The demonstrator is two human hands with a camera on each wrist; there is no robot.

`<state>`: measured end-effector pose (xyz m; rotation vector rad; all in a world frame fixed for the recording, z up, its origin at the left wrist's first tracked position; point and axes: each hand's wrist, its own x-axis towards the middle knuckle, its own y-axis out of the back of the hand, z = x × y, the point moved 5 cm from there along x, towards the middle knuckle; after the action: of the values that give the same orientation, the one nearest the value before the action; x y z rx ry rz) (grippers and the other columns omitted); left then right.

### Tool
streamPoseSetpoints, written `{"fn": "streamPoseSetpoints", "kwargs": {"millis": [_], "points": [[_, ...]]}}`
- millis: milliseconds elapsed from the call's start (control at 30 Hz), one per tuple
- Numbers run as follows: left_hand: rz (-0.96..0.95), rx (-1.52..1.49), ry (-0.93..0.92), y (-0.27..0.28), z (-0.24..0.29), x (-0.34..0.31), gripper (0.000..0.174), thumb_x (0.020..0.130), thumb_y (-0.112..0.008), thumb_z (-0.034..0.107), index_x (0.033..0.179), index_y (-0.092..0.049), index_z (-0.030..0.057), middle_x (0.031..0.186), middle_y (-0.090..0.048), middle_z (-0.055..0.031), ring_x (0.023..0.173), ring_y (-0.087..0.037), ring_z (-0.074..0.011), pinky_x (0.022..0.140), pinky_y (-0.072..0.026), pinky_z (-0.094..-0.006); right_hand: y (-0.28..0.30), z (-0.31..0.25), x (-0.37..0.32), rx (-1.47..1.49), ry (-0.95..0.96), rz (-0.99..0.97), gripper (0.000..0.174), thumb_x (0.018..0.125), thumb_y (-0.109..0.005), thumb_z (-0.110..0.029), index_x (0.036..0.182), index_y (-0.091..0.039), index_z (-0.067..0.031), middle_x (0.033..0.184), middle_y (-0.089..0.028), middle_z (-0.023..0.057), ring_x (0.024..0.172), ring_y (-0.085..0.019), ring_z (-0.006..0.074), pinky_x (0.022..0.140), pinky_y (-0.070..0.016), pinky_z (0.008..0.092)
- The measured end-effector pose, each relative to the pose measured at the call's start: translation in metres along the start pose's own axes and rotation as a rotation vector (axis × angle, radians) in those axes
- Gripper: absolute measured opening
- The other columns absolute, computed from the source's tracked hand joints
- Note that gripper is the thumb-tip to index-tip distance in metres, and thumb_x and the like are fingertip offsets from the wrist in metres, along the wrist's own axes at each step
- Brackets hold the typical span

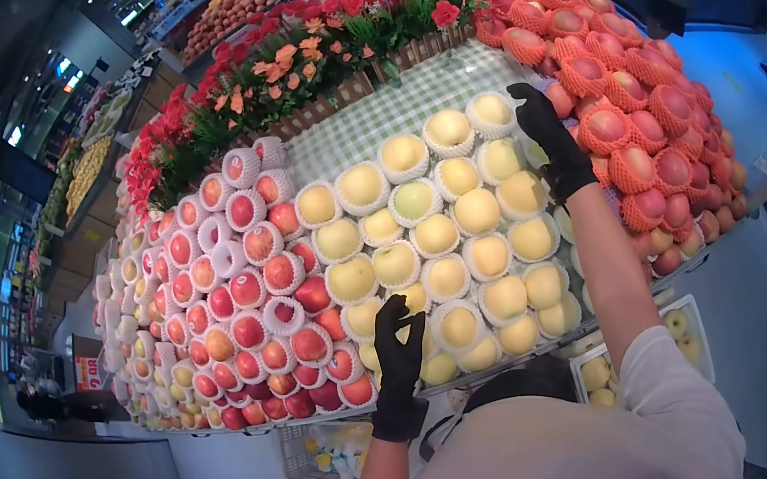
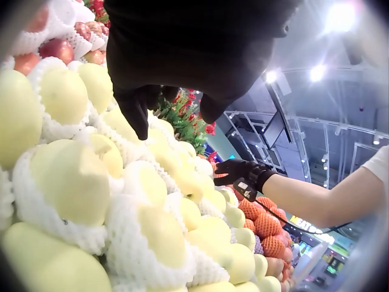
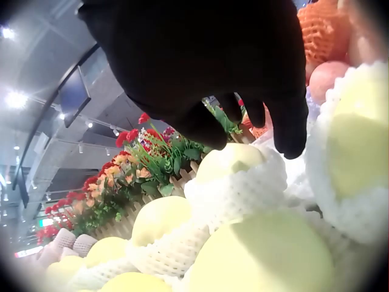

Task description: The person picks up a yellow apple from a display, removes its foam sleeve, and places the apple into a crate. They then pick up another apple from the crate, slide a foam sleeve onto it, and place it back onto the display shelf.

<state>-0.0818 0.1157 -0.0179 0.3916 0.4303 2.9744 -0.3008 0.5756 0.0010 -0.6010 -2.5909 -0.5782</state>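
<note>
Rows of pale yellow round fruit [image 1: 446, 277], most in white foam net sleeves, fill the middle of the sloping display. My left hand [image 1: 395, 359], in a black glove, hovers over the front left of these rows. Its thumb and fingers are loosely bent with nothing between them, above the sleeved fruit [image 2: 67, 182] in the left wrist view. My right hand [image 1: 551, 138], also black-gloved, reaches to the back right corner. Its fingers point down beside the last sleeved fruit of the back row [image 3: 237, 176], thumb and fingertips spread right at its top.
Red apples [image 1: 245, 288] in white sleeves lie to the left, peach-coloured fruit in orange nets [image 1: 630, 137] to the right. Behind are a checked cloth [image 1: 365, 131] and a low wooden fence [image 1: 321, 108] with flowers. A crate of yellow fruit [image 1: 593, 372] stands below the front edge.
</note>
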Motion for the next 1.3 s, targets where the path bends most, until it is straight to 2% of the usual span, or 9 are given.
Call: {"fn": "streamPoseSetpoints", "kwargs": {"millis": [67,167,300,400,567,700,967,1100,1300], "points": [[-0.003,-0.093,0.091,0.005,-0.006,-0.001,0.022,0.092,-0.066,0.008,0.112,-0.060,0.0006,0.102,-0.062,-0.0067,0.090,-0.061,-0.0164,0.079,-0.0513,-0.0290,0.017,-0.028,-0.017,0.252,-0.032,-0.001,0.020,0.071,-0.054,0.005,0.087,-0.066,0.0020,0.083,-0.068,0.0105,0.077,-0.063,0.0195,0.071,-0.0518,0.0301],[-0.091,-0.210,0.223,0.014,-0.012,-0.005,0.014,0.097,-0.059,0.014,0.096,-0.060,0.0009,0.086,-0.060,-0.0024,0.077,-0.056,-0.0108,0.070,-0.0473,-0.0255,0.036,-0.052,-0.055,0.318,-0.148,-0.116,0.015,0.072,-0.053,0.004,0.081,-0.066,0.0018,0.078,-0.069,0.0076,0.065,-0.061,0.0164,0.061,-0.0502,0.0304],[-0.139,-0.311,0.113,0.018,-0.019,-0.005,0.023,0.099,-0.055,0.017,0.081,-0.052,0.0037,0.074,-0.052,0.0013,0.068,-0.045,-0.0065,0.059,-0.0388,-0.0247,0.038,-0.065,-0.101,-0.779,0.423,-0.054,0.009,0.077,-0.055,-0.003,0.075,-0.063,-0.0027,0.068,-0.061,0.0096,0.059,-0.059,0.0155,0.055,-0.0466,0.0320],[-0.181,-0.277,0.123,0.023,-0.018,-0.004,0.027,0.098,-0.054,0.016,0.075,-0.048,0.0035,0.068,-0.048,0.0008,0.065,-0.041,-0.0071,0.057,-0.0366,-0.0272,0.036,-0.070,-0.139,-0.617,0.357,-0.050,0.009,0.080,-0.056,-0.005,0.071,-0.058,-0.0049,0.066,-0.055,0.0101,0.060,-0.056,0.0209,0.055,-0.0440,0.0344],[-0.267,-0.163,0.109,0.037,-0.016,-0.001,0.027,0.098,-0.054,0.017,0.075,-0.049,0.0034,0.068,-0.045,0.0015,0.066,-0.042,-0.0078,0.060,-0.0377,-0.0265,0.022,-0.151,-0.211,-0.182,0.155,0.047,0.012,0.080,-0.053,-0.006,0.068,-0.053,-0.0039,0.063,-0.052,0.0076,0.058,-0.051,0.0199,0.054,-0.0413,0.0347],[-0.289,-0.197,0.033,0.048,-0.025,-0.002,0.026,0.098,-0.053,0.018,0.077,-0.051,0.0032,0.070,-0.046,0.0029,0.067,-0.043,-0.0072,0.061,-0.0379,-0.0254,0.007,-0.122,-0.268,0.089,-0.057,-0.010,0.015,0.080,-0.054,-0.010,0.066,-0.051,-0.0038,0.062,-0.052,0.0064,0.058,-0.050,0.0156,0.053,-0.0401,0.0331],[-0.305,-0.252,0.145,0.058,-0.037,-0.003,0.023,0.097,-0.059,0.019,0.083,-0.058,0.0011,0.074,-0.054,0.0009,0.071,-0.048,-0.0068,0.063,-0.0403,-0.0256,-0.012,-0.133,-0.346,-0.578,0.211,-0.137,0.004,0.070,-0.061,-0.009,0.069,-0.062,-0.0050,0.068,-0.059,0.0131,0.063,-0.060,0.0282,0.058,-0.0473,0.0382],[-0.255,-0.235,0.025,0.070,-0.035,0.001,0.013,0.096,-0.061,0.013,0.094,-0.062,-0.0003,0.084,-0.062,-0.0022,0.078,-0.055,-0.0092,0.071,-0.0448,-0.0256,-0.001,-0.131,-0.364,-0.269,-0.311,-0.004,0.014,0.071,-0.052,-0.001,0.073,-0.066,-0.0017,0.072,-0.066,0.0106,0.067,-0.063,0.0216,0.064,-0.0500,0.0338],[-0.243,-0.282,-0.019,0.071,-0.028,-0.008,0.009,0.094,-0.061,0.008,0.099,-0.062,0.0001,0.089,-0.063,-0.0034,0.083,-0.057,-0.0112,0.076,-0.0473,-0.0273,0.008,-0.147,-0.386,0.020,-0.583,0.012,0.010,0.076,-0.059,-0.008,0.080,-0.067,-0.0028,0.065,-0.063,0.0031,0.058,-0.058,0.0111,0.055,-0.0453,0.0264]]}}
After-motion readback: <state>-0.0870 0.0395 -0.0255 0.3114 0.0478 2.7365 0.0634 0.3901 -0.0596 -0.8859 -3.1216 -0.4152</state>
